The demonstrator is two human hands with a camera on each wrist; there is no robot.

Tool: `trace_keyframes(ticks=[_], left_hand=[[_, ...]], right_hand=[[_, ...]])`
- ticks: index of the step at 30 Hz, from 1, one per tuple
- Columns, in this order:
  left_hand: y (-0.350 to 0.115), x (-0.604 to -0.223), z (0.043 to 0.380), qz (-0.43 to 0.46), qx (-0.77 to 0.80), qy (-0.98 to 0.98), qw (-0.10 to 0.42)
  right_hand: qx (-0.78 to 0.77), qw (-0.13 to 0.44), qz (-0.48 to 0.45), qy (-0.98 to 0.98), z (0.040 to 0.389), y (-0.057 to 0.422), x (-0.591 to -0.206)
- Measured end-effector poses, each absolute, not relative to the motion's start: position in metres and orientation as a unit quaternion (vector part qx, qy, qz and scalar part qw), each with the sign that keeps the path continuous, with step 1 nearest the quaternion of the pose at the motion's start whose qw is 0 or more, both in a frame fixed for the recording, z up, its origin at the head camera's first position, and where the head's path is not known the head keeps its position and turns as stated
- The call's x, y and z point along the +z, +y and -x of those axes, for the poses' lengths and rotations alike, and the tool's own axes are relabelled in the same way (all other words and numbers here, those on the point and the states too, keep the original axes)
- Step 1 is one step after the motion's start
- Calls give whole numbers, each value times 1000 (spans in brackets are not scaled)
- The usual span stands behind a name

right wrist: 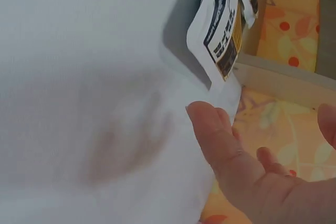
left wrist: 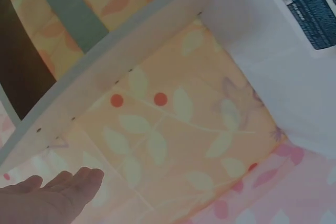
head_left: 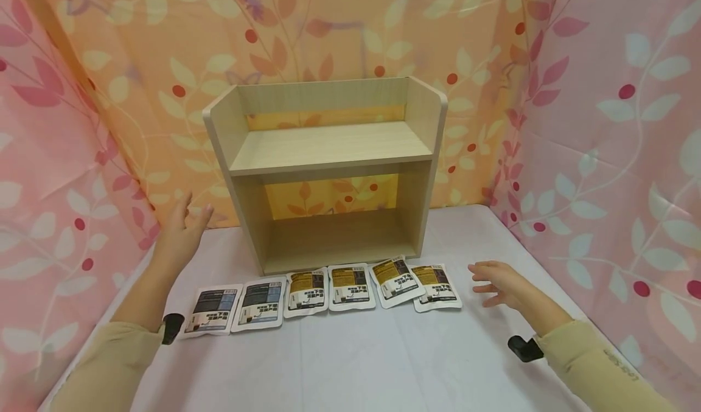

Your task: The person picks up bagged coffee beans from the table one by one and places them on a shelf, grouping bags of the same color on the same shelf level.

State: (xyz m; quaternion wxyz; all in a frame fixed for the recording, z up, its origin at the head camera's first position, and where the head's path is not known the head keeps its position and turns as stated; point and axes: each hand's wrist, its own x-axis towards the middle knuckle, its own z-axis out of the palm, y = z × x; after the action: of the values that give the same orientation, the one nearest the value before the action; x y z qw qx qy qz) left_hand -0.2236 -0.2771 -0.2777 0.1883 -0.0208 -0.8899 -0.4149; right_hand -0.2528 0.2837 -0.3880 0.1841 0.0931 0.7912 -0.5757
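A row of flat white-edged packets lies on the table in front of a wooden shelf. Two at the left are blue and black, such as the blue packet; the others are gold and brown, such as the gold packet. One tilted packet overlaps the rightmost packet. My left hand is raised beside the shelf's left side, fingers loose and holding nothing. To the right of the rightmost packet hovers my right hand, fingers relaxed, its shadow falling on the cloth.
The two-level shelf has a bare upper board and a lower compartment. White cloth covers the table. Patterned curtains hang at the back and both sides.
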Motion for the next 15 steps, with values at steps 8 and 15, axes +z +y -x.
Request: trace_keyframes(ticks=[8, 15], left_hand=[[-269, -259, 230, 25, -473, -859, 197], [-260, -241, 238, 7, -496, -846, 196]], right_hand=[[-651, 226, -175, 703, 247, 278, -402], [-667, 234, -181, 684, 242, 277, -411]])
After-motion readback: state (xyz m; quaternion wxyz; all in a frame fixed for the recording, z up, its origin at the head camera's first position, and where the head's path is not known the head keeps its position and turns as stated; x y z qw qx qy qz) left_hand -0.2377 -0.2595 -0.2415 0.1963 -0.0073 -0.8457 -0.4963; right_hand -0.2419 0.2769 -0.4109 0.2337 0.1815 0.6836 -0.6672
